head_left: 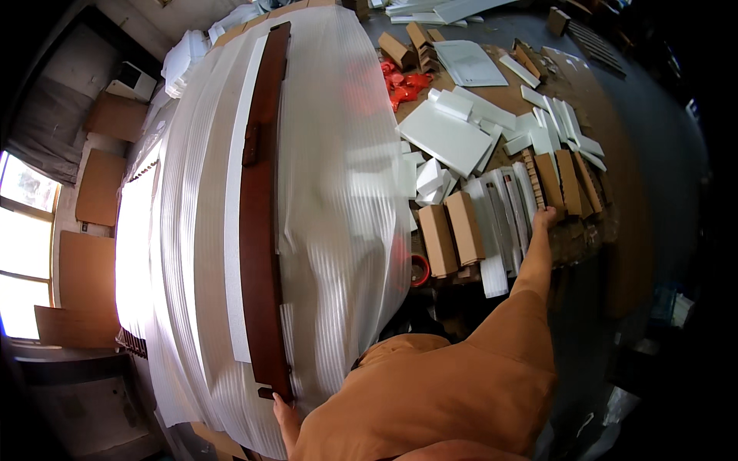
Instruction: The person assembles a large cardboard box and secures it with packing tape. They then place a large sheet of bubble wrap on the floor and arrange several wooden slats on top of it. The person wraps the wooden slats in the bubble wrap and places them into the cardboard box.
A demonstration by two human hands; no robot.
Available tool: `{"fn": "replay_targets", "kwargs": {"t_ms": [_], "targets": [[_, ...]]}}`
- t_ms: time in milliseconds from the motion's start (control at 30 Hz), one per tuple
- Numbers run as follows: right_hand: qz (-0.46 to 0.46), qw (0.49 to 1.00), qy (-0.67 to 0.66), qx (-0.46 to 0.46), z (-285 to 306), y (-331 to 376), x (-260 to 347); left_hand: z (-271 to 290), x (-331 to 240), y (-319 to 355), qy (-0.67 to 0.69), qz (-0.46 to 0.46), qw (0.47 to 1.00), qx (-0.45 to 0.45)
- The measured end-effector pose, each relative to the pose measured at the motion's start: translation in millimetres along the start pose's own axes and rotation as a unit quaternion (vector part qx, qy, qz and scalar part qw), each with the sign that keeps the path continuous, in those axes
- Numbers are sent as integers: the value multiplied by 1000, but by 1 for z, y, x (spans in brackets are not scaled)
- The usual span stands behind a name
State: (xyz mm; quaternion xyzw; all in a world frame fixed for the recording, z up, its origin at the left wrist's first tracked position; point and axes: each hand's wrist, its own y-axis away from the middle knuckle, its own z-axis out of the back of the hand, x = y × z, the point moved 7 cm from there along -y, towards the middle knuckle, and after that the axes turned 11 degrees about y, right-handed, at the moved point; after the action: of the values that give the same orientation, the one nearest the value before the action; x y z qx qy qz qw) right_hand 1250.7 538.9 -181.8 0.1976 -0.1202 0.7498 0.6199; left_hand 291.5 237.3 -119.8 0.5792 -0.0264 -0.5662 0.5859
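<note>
A long dark-brown wooden board point(260, 207) lies lengthwise on a stack of white foam sheets point(338, 154) on a big work surface. My left hand point(284, 411) holds the board's near end at the front edge of the sheets. My right hand point(544, 217) is stretched out to the right, its fingers on a row of upright brown cardboard pieces point(565, 180) beside white foam strips point(503, 207). Both arms are in orange sleeves.
Two brown cardboard boxes point(450, 234) lie right of the sheets, with white foam blocks point(446, 134) and red plastic parts point(403, 84) behind them. A red tape roll point(419, 270) sits near the edge. Cardboard sheets point(88, 269) lean by a bright window at left.
</note>
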Motion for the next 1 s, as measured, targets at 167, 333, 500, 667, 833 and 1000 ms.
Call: {"fn": "replay_targets", "kwargs": {"t_ms": [167, 333, 500, 667, 833, 1000], "targets": [[-46, 982, -184, 15, 23, -6, 19, 18, 11, -6, -34, -27, 993, -113], [25, 838, -460, 292, 13, 114, 146, 10, -57, 73, 6, -280, 904, -324], [180, 638, -370, 651, 7, 427, 222, -104, -139, 102, 254, -387, 884, -71], [375, 404, -109, 827, 67, 709, 155, -166, -136, 126, 271, -380, 882, 61], [486, 245, 25, 838, 108, 788, 100, -56, -97, 115, 399, -340, 840, -143], [528, 223, 142, 807, 86, 774, 75, 31, 12, 46, 306, -158, 912, -224]]}}
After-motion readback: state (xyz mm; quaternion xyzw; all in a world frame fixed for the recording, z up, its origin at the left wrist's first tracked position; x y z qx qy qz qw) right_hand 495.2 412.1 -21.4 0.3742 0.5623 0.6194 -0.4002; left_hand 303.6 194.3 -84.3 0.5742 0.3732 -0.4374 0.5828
